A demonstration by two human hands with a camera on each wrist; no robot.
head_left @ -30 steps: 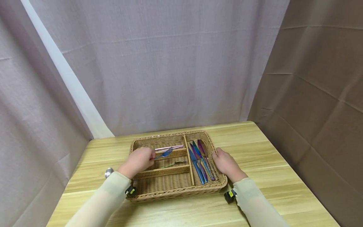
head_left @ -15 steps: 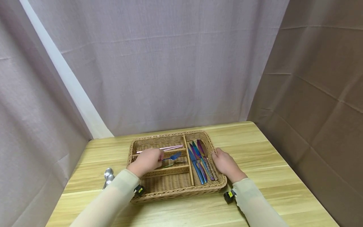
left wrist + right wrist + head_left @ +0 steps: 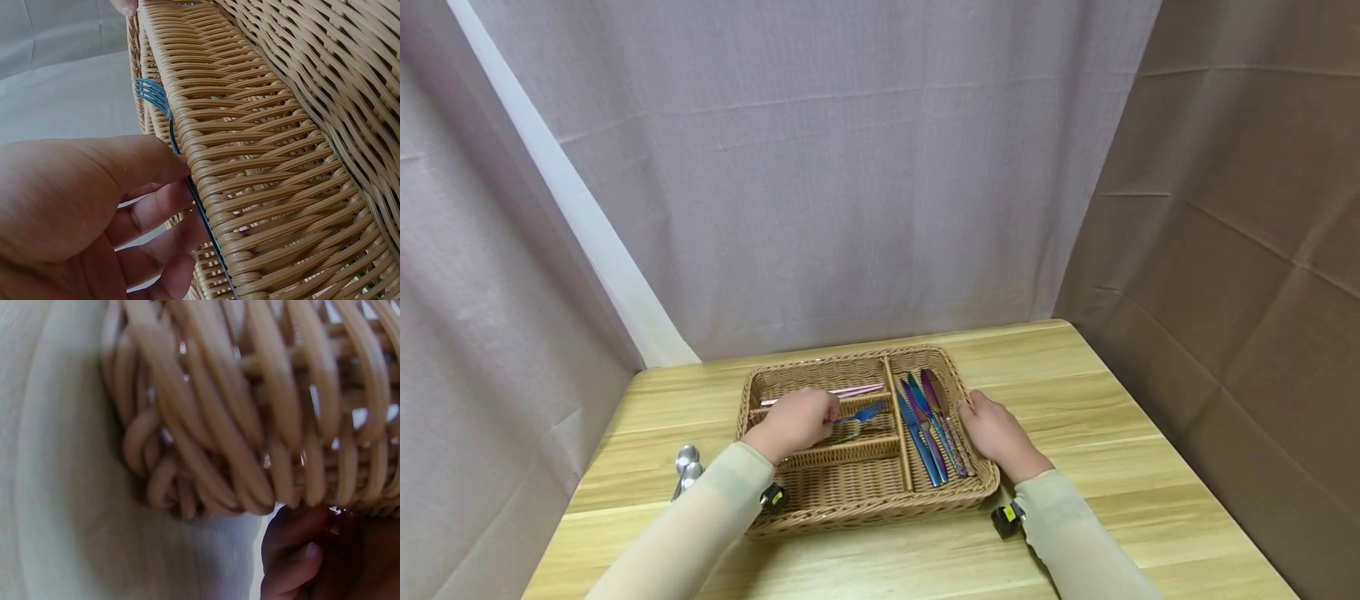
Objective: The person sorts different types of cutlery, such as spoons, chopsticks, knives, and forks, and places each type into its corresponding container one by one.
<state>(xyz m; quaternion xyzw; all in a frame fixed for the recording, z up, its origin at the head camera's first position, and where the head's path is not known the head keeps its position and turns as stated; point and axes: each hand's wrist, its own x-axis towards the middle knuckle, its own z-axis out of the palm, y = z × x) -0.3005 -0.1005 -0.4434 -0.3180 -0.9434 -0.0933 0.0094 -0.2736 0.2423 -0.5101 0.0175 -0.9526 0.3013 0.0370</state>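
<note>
My left hand (image 3: 799,419) pinches the handle of a blue fork (image 3: 868,412) over the middle left compartment of a wicker cutlery tray (image 3: 880,503). The fork's tines point right, toward the upright divider. In the left wrist view, thumb and fingers hold the fork (image 3: 153,95) close along a woven partition (image 3: 212,144). Below it in the same compartment lies other cutlery, mostly hidden. My right hand (image 3: 1000,433) grips the tray's right rim; the right wrist view has its fingers (image 3: 294,569) under the woven edge.
Several blue, purple and brown knives (image 3: 931,433) lie in the tray's right compartment. Pink chopsticks (image 3: 861,389) lie in the back left one. Left of the tray, two silver spoons (image 3: 688,471) rest on the wooden table (image 3: 1120,467). Curtains (image 3: 865,183) hang behind.
My left hand has moved right and slightly down with the blue fork, from the partition to over the middle compartment. A second spoon has come into view. The right hand stays on the rim.
</note>
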